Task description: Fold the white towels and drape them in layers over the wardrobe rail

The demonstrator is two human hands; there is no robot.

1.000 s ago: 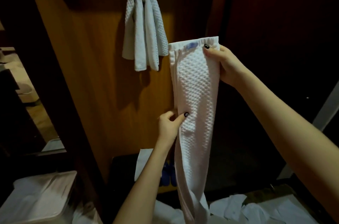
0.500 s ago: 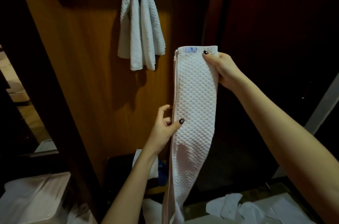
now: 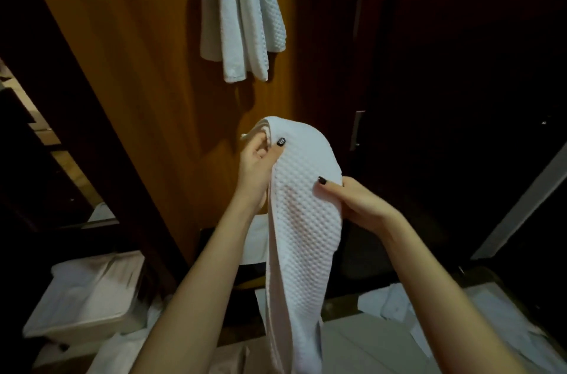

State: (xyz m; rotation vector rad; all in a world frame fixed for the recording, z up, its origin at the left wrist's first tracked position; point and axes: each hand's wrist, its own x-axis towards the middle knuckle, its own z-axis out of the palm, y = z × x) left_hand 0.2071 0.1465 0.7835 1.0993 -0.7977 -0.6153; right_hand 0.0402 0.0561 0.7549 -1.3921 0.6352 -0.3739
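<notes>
White waffle towel [image 3: 303, 235] is grasped by the left grip [image 3: 256, 165] and right grip [image 3: 359, 205]. A hung towel [image 3: 242, 14] is seen beyond.

The left hand [image 3: 257, 160] was positioned higher than the right, thumb on the near face, pinching the folded towel [image 3: 303, 238] at its top bend. The right hand [image 3: 356, 202] gripped the right edge lower down, thumb forward. Both forearms [image 3: 199, 281] extended upward and forward.
</notes>
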